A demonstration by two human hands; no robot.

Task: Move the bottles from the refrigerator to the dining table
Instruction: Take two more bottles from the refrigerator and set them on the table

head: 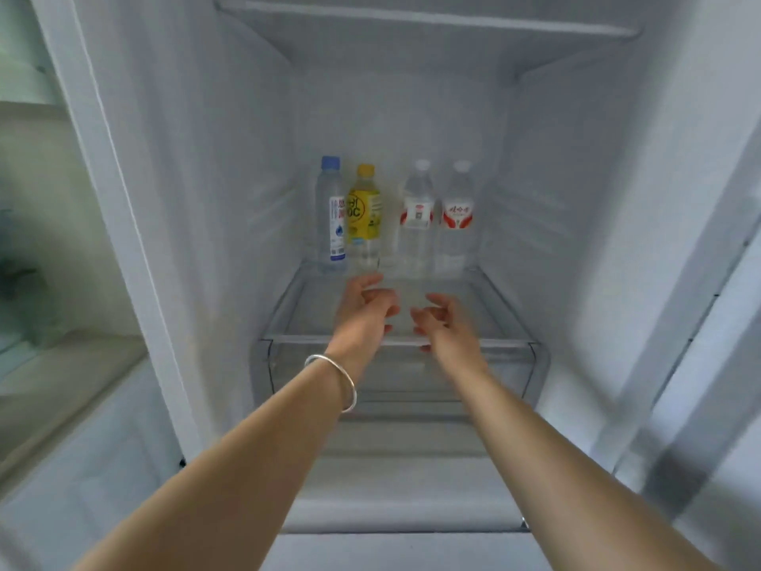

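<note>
Several bottles stand in a row at the back of a glass shelf [288,319] inside the open refrigerator. From the left: a blue-capped water bottle [332,216], a yellow-labelled bottle with a yellow cap [364,218], and two clear bottles with red and white labels [416,220] [457,218]. My left hand [366,307], with a silver bangle on its wrist, reaches over the shelf just below the yellow bottle, fingers apart and empty. My right hand [442,323] is beside it, also empty with curled, spread fingers, short of the clear bottles.
A second shelf [428,18] spans the top of the compartment. A clear drawer [403,377] sits under the glass shelf. The refrigerator door [708,323] stands open on the right. A pale counter [61,385] lies outside on the left.
</note>
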